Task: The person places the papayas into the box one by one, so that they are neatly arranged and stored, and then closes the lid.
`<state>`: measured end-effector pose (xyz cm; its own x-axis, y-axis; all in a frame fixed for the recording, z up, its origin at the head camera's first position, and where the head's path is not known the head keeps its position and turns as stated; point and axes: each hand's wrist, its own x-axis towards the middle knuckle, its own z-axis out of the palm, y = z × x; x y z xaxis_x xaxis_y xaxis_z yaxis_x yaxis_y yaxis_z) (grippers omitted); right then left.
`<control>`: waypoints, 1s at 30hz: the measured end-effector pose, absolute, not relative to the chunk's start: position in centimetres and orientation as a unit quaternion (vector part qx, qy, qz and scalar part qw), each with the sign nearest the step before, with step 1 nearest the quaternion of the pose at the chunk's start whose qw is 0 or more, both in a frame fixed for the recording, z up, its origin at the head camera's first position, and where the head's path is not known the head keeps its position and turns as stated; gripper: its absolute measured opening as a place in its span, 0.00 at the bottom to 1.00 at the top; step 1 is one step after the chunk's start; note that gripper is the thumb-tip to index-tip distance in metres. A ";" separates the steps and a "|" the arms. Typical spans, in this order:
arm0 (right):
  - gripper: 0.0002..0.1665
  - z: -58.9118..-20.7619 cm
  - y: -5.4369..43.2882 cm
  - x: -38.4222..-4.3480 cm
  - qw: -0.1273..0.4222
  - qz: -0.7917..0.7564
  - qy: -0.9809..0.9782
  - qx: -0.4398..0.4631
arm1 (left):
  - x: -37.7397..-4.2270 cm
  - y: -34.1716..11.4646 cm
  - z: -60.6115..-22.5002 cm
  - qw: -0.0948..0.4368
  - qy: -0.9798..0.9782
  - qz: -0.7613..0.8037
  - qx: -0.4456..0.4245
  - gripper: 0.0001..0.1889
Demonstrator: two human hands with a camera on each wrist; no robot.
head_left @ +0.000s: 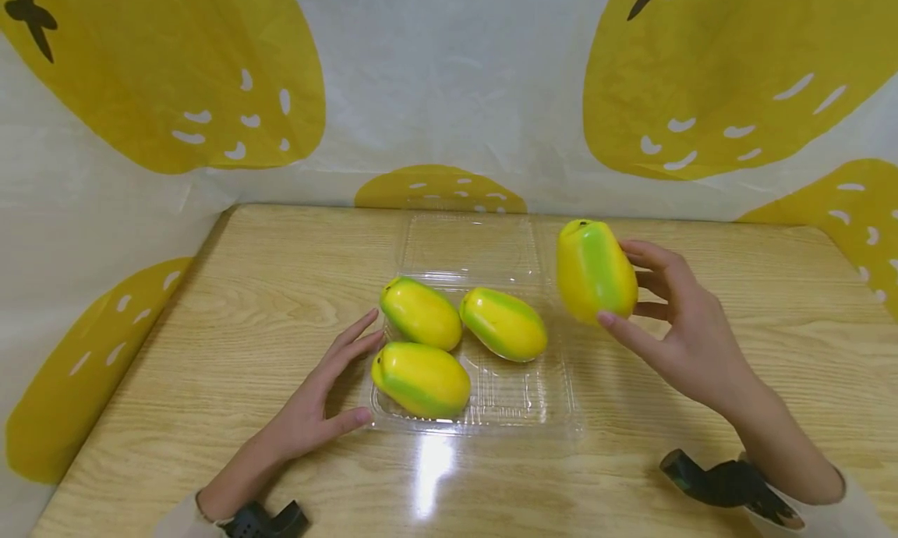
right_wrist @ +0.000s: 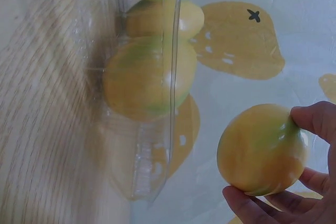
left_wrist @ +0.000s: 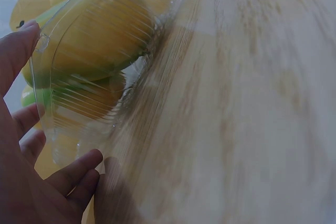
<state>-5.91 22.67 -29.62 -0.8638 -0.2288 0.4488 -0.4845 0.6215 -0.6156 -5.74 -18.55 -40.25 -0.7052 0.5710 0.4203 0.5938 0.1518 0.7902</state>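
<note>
A clear plastic clamshell box (head_left: 501, 394) lies on the table with its lid folded back away from me. Inside sit three glossy yellow-green papayas: one at the back left (head_left: 423, 316), one at the front left (head_left: 421, 380) and one at the right (head_left: 503, 324). My right hand (head_left: 694, 331) holds a fourth papaya (head_left: 596, 271) in the air, right of the box, thumb and fingers on its opposite sides. Relaxed and spread, my left hand (head_left: 309, 413) rests along the box's left side; in the left wrist view its fingertips (left_wrist: 31, 114) are right at the clear wall.
The wooden table (head_left: 295, 257) runs back to a white cloth (head_left: 449, 78) printed with big yellow fruit. The open lid (head_left: 470, 245) lies behind the box, near the table's back edge. Black wrist mounts (head_left: 737, 483) sit on both forearms.
</note>
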 end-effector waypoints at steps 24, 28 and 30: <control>0.54 -30.5 19.4 -4.3 0.149 0.393 -0.867 0.270 | -5.7 -18.5 -40.2 0.012 -0.763 -0.521 -0.383 0.40; 0.53 -30.8 18.9 -4.3 0.146 0.396 -0.860 0.287 | -5.7 -18.4 -40.2 0.015 -0.761 -0.522 -0.386 0.40; 0.53 -31.0 18.7 -4.3 0.144 0.397 -0.857 0.294 | -5.7 -18.4 -40.2 0.017 -0.761 -0.521 -0.386 0.40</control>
<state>-4.29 18.74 -31.01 -0.7852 -0.3901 0.4808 -0.6191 0.5111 -0.5963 -5.68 -18.44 -40.17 -0.7011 0.5700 0.4284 0.6051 0.1577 0.7803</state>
